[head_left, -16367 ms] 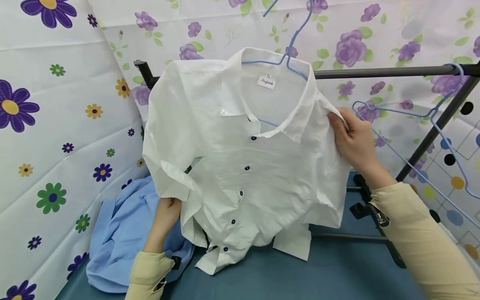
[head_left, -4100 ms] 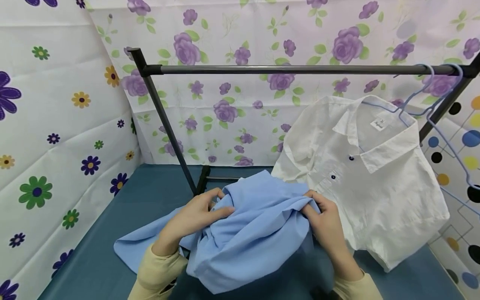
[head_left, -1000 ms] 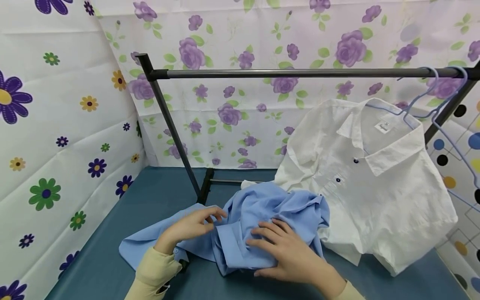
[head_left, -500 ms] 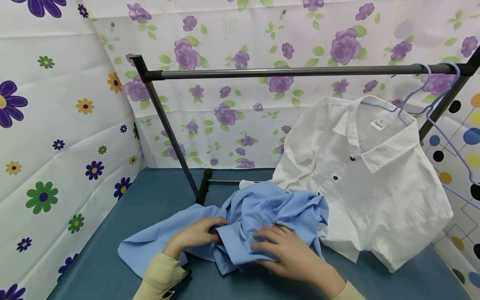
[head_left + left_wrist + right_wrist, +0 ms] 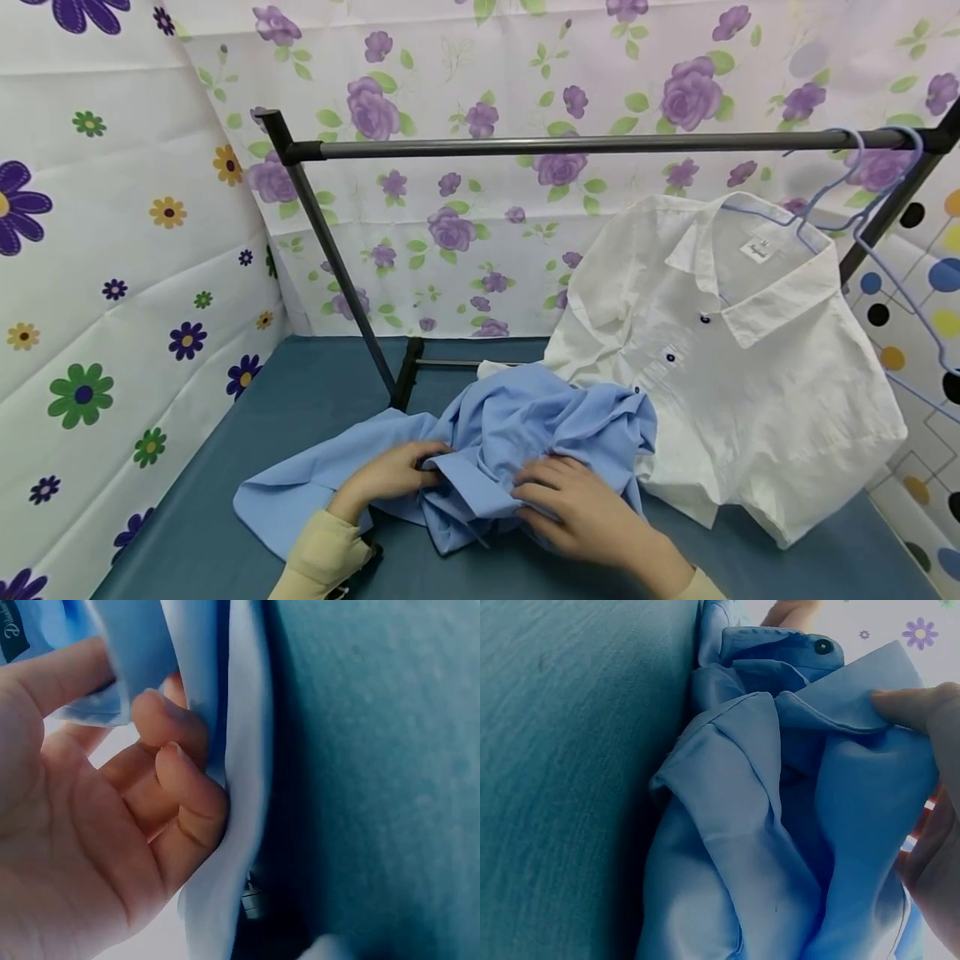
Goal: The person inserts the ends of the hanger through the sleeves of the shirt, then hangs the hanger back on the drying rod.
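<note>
A crumpled light-blue shirt (image 5: pixel 525 417) lies in a heap on the table, one part trailing to the left. My left hand (image 5: pixel 393 479) is at its collar, the fingers curled at the fabric; in the left wrist view a dark label (image 5: pixel 11 630) shows inside the shirt. My right hand (image 5: pixel 581 508) pinches the collar's other side, with the thumb on the collar flap (image 5: pixel 855 690) and the fingers behind it. A dark button (image 5: pixel 823 646) shows on the blue cloth. To the right, a white shirt (image 5: pixel 765 400) hangs on a blue wire hanger (image 5: pixel 813 204).
A black rack bar (image 5: pixel 525 147) crosses above the teal table (image 5: pixel 225 500), with a slanted post (image 5: pixel 341 275) at its left. A second blue hanger (image 5: pixel 896 267) hangs at the right end. Flowered cloths (image 5: pixel 465 67) form the back and left walls.
The white shirt, earlier held up mid-rack, now hangs at the right. The blue shirt has come from the left to the middle. Lately my left hand has reached its collar and both hands lift it.
</note>
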A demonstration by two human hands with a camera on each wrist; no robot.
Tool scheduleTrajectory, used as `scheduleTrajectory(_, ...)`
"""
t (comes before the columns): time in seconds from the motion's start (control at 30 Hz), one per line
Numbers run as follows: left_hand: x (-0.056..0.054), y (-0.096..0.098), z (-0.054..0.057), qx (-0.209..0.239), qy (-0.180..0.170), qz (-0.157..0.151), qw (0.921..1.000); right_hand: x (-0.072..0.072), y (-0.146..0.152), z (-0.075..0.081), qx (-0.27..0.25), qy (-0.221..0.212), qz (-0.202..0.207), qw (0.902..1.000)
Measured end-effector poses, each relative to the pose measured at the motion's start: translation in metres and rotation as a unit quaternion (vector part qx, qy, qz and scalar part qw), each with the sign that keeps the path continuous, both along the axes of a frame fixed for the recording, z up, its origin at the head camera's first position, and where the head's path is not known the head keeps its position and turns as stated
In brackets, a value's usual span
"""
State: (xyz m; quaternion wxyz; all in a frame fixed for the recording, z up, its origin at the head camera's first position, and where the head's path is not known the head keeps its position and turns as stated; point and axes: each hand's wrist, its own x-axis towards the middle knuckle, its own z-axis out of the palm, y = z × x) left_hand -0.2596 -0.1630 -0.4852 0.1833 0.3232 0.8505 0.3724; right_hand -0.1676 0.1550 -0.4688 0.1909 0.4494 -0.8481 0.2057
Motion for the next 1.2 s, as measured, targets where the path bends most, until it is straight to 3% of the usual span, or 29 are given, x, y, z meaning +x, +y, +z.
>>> scheduleTrajectory(0.3, 0.005, -0.004, 0.002, -0.007, 0.013, 0.01, 0.9998, 0.0, 0.003, -0.002, 0.001, 0.019, -0.005, 0.9998)
scheduleTrajectory(0.53, 0.011, -0.015, 0.013, 0.035, 0.024, 0.06, 0.9973, 0.001, 0.002, 0.003, -0.019, 0.01, -0.016, 0.9996)
scheduleTrajectory(0.87, 0.016, -0.002, 0.02, 0.061, 0.056, 0.107, 0.9908, 0.0, 0.009, 0.004, -0.056, 0.019, -0.035, 0.9976)
scheduleTrajectory(1.03, 0.016, 0.0, 0.021, 0.079, 0.034, 0.124, 0.9886, 0.0, 0.01, 0.005, -0.065, 0.015, -0.036, 0.9971)
scheduleTrajectory(1.2, 0.017, 0.0, 0.029, 0.142, -0.014, 0.133, 0.9807, -0.001, 0.013, 0.011, -0.085, 0.03, -0.042, 0.9951)
